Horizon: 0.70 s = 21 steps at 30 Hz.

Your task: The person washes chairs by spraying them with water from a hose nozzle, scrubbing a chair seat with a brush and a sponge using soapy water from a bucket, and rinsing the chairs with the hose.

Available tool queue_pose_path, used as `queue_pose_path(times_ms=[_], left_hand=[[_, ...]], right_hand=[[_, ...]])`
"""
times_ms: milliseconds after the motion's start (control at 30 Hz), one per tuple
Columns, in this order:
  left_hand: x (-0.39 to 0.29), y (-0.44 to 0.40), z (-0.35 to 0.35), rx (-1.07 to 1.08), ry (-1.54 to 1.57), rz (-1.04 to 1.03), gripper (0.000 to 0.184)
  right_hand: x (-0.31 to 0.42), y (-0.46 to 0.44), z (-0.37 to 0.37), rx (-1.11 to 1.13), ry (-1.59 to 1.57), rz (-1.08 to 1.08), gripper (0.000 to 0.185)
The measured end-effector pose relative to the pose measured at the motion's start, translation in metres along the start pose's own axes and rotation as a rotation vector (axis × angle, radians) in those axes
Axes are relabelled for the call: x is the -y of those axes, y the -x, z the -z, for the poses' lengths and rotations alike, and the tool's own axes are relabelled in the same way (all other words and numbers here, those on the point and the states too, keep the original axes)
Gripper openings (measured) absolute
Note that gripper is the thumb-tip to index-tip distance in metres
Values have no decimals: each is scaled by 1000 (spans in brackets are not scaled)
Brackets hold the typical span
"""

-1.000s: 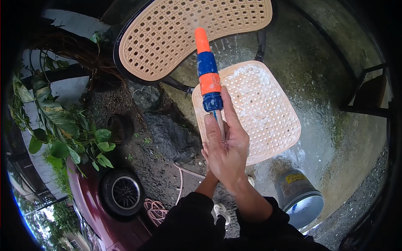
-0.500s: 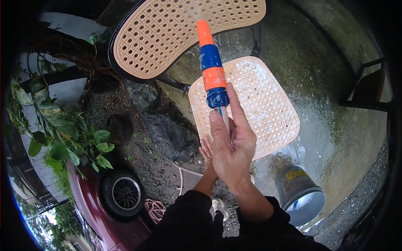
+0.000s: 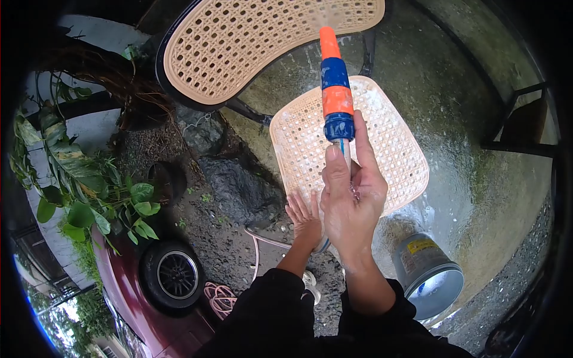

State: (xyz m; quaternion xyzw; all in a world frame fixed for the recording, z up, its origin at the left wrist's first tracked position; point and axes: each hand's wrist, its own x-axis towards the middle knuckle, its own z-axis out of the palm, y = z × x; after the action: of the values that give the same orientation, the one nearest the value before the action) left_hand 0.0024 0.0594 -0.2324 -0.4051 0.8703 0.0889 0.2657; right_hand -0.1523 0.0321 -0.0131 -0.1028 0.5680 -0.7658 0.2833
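My right hand (image 3: 356, 206) is closed around the clear hose just below an orange and blue hose nozzle (image 3: 337, 100), its index finger stretched along the side. Spray leaves the nozzle's tip towards the beige woven-pattern chair back (image 3: 230, 51). My left hand (image 3: 305, 219) has its fingers spread at the near left edge of the chair seat (image 3: 391, 149); whether it presses on the seat is hard to tell. White suds cover much of the seat, mostly its right side and far corner. The nozzle hides part of the seat.
A grey bucket (image 3: 431, 298) with sudsy water stands at the lower right. Dark rocks (image 3: 239, 191) and leafy plants (image 3: 77, 179) lie to the left. Pinkish hose coils (image 3: 219, 300) sit near a maroon car (image 3: 134, 310). A dark metal frame (image 3: 525, 149) stands at right on wet concrete.
My right hand has carried the spraying nozzle to the right. My left hand has moved up and right to the seat's edge, and more of it shows.
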Motion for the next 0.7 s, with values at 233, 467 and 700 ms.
queue_pose_path(times_ms=[233, 467, 700], left_hand=[[-1, 0, -7, -33, 77, -43, 82], [2, -7, -15, 0, -36, -30, 92], [-2, 9, 22, 54, -139, -25, 106]], right_hand=[[8, 15, -10, 239, 188, 24, 47], [-18, 44, 28, 235, 579, -160, 42], [-46, 61, 84, -11, 747, -166, 39]])
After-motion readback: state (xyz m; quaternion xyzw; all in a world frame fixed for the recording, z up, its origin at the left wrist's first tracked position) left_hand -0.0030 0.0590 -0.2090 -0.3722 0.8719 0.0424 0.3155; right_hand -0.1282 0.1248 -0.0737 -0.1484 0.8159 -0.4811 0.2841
